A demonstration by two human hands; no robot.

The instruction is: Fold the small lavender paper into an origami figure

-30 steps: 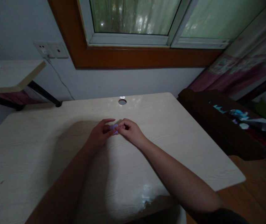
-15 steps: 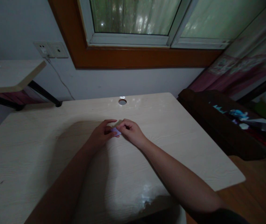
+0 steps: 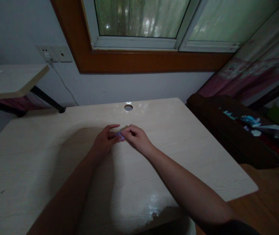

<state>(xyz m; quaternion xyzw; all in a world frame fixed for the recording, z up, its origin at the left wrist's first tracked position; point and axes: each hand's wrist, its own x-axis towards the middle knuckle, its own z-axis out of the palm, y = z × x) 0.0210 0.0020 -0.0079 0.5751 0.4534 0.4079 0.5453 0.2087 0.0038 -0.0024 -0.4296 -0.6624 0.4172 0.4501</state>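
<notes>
A small piece of folded purple paper [image 3: 120,136] is held between my two hands over the middle of the desk. My left hand [image 3: 106,138] pinches its left side between thumb and fingers, with the index finger stretched out above it. On the other side, my right hand [image 3: 135,135] has its thumb and index finger closed on the paper's right edge, the remaining fingers curled. Much of the paper is hidden by the fingertips, so its exact shape cannot be made out.
Under my hands lies a pale wood-grain desk [image 3: 178,163] with a round cable hole [image 3: 128,107] near the back. A raised shelf [image 3: 14,78] on black legs stands at the left. Beyond the desk's right edge, a dark wooden bench [image 3: 218,130] carries several small things.
My left hand and the purple paper have shifted slightly left and up. Less of the paper shows between the fingers now. My right hand has hardly moved.
</notes>
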